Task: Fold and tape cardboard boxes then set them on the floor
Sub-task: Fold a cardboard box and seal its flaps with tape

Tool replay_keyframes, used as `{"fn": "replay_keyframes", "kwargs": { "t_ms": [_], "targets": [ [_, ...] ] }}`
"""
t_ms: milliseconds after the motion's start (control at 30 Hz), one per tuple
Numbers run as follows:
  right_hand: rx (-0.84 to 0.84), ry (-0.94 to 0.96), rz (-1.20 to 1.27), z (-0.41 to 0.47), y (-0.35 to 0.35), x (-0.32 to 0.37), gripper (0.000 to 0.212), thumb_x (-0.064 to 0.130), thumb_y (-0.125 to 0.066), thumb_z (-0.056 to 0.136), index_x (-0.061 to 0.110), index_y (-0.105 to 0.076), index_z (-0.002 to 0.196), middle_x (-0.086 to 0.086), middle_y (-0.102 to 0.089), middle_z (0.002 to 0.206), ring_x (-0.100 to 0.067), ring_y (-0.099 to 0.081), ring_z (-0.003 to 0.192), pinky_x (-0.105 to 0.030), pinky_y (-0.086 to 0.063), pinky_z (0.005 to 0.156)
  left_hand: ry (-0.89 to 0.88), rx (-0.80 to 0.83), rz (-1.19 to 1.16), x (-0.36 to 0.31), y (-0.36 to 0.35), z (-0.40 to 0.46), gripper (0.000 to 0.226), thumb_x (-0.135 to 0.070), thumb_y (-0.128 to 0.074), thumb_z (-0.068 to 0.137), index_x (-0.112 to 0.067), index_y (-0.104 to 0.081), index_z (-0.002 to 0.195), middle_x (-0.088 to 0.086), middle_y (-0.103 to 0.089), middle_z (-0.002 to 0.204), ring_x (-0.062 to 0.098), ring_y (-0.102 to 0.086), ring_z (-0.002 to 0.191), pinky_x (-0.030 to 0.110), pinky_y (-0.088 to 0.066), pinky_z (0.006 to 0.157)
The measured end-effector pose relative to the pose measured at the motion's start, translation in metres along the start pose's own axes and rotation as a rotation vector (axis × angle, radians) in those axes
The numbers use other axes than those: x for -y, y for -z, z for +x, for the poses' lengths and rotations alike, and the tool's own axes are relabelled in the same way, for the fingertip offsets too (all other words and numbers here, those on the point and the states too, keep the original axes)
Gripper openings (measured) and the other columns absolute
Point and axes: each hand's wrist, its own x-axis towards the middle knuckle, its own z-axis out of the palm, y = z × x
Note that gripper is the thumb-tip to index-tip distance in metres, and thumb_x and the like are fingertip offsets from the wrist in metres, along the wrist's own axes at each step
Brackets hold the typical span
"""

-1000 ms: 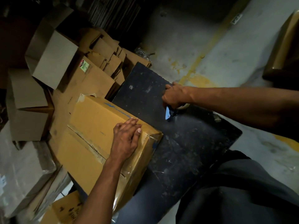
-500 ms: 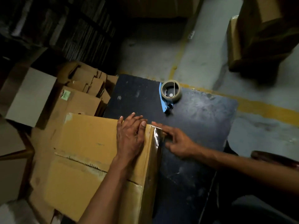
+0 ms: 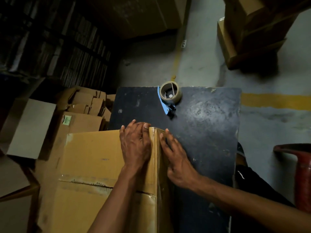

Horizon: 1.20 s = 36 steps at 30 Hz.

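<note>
A closed tan cardboard box (image 3: 94,158) stands on the left part of a dark table (image 3: 207,132), with clear tape along its right edge and a taped seam across its top. My left hand (image 3: 136,145) lies flat on the box top near the far right corner. Pressed flat against the box's right side, just below that edge, is my right hand (image 3: 176,158), fingers spread on the tape. A tape dispenser (image 3: 170,96) with a blue handle and a brown roll lies alone at the table's far edge.
Flattened and assembled cardboard boxes (image 3: 80,105) pile up left of the table. Larger boxes (image 3: 249,36) stand on the grey floor at the far right, past a yellow floor line (image 3: 276,100). A red object (image 3: 303,175) is at the right edge.
My right hand left the tape dispenser on the table and came back to the box's right side. The view tilted up and the left hand slid toward the box's corner.
</note>
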Motion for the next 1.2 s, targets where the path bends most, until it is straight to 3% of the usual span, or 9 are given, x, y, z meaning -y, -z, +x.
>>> {"fn": "replay_keyframes", "kwargs": {
  "t_ms": [133, 233, 500, 567, 667, 767, 833, 900, 1200],
  "targets": [
    [0.019, 0.017, 0.066, -0.015, 0.020, -0.010, 0.095, 0.007, -0.047, 0.081, 0.049, -0.015, 0.160, 0.004, -0.004, 0.172, -0.021, -0.003, 0.159, -0.050, -0.014, 0.127, 0.003, 0.012, -0.030, -0.002, 0.002, 0.001, 0.065, -0.055, -0.018, 0.104, -0.024, -0.073, 0.119, 0.001, -0.068, 0.133, 0.015, -0.044, 0.143, 0.047, -0.015, 0.126],
    [-0.077, -0.070, 0.171, 0.005, 0.036, -0.014, 0.079, 0.009, -0.043, 0.085, 0.032, -0.031, 0.160, 0.008, -0.022, 0.168, -0.008, -0.014, 0.156, -0.039, -0.014, 0.129, 0.001, 0.007, -0.029, -0.002, 0.003, 0.000, 0.065, -0.056, -0.018, 0.104, -0.024, -0.073, 0.118, 0.002, -0.068, 0.132, 0.016, -0.044, 0.143, 0.046, -0.015, 0.127],
    [0.075, -0.171, -0.068, 0.025, 0.000, 0.016, 0.113, 0.011, -0.056, 0.083, 0.046, 0.024, 0.155, 0.005, 0.023, 0.170, -0.024, 0.005, 0.158, -0.048, -0.013, 0.127, 0.013, -0.012, -0.005, -0.004, 0.000, 0.000, 0.060, -0.052, -0.020, 0.105, -0.025, -0.073, 0.115, 0.001, -0.070, 0.127, 0.017, -0.047, 0.140, 0.048, -0.018, 0.125],
    [0.079, -0.134, -0.035, 0.028, 0.013, 0.011, 0.108, 0.007, -0.054, 0.082, 0.041, 0.010, 0.161, 0.002, 0.015, 0.172, -0.025, -0.006, 0.157, -0.045, -0.018, 0.126, 0.022, -0.002, -0.006, -0.006, 0.001, 0.001, 0.060, -0.052, -0.020, 0.105, -0.025, -0.073, 0.114, 0.002, -0.069, 0.128, 0.017, -0.047, 0.140, 0.047, -0.017, 0.125],
    [0.057, -0.157, 0.212, 0.041, 0.053, 0.010, 0.070, 0.000, -0.048, 0.093, 0.029, -0.040, 0.156, 0.001, -0.034, 0.165, -0.015, -0.034, 0.149, -0.035, -0.028, 0.124, 0.036, 0.015, -0.028, -0.007, 0.004, 0.001, 0.059, -0.053, -0.020, 0.104, -0.026, -0.072, 0.114, 0.004, -0.068, 0.129, 0.019, -0.048, 0.139, 0.046, -0.015, 0.126],
    [0.031, -0.283, 0.456, 0.057, 0.090, 0.027, 0.022, 0.038, -0.055, 0.105, 0.030, -0.075, 0.103, 0.002, -0.074, 0.110, -0.003, -0.064, 0.100, -0.029, -0.048, 0.090, 0.038, 0.020, -0.023, -0.007, 0.004, 0.001, 0.057, -0.052, -0.021, 0.106, -0.027, -0.072, 0.114, 0.003, -0.068, 0.129, 0.019, -0.047, 0.139, 0.047, -0.015, 0.126],
    [0.083, -0.274, 0.459, 0.072, 0.102, 0.036, 0.043, 0.066, -0.056, 0.095, 0.029, -0.068, 0.076, 0.007, -0.069, 0.086, 0.002, -0.060, 0.074, -0.028, -0.048, 0.079, 0.038, 0.023, -0.012, -0.006, 0.003, 0.001, 0.057, -0.051, -0.022, 0.106, -0.024, -0.071, 0.116, 0.004, -0.067, 0.130, 0.019, -0.048, 0.138, 0.048, -0.017, 0.126],
    [0.215, -0.228, 0.358, 0.089, 0.100, 0.038, 0.055, 0.078, -0.064, 0.081, 0.028, -0.080, 0.096, 0.008, -0.077, 0.100, -0.005, -0.070, 0.092, -0.036, -0.057, 0.090, 0.030, 0.029, 0.012, -0.004, 0.003, 0.001, 0.060, -0.051, -0.021, 0.104, -0.021, -0.071, 0.119, 0.006, -0.067, 0.131, 0.020, -0.048, 0.138, 0.048, -0.018, 0.126],
    [0.316, -0.064, 0.469, 0.122, 0.091, -0.015, 0.032, 0.016, -0.088, 0.077, 0.008, -0.080, 0.106, 0.001, -0.079, 0.102, -0.014, -0.075, 0.098, -0.033, -0.060, 0.093, 0.030, 0.034, 0.010, -0.003, 0.002, 0.002, 0.063, -0.055, -0.019, 0.104, -0.022, -0.072, 0.115, 0.004, -0.068, 0.126, 0.019, -0.050, 0.136, 0.046, -0.016, 0.126]
  ]
}}
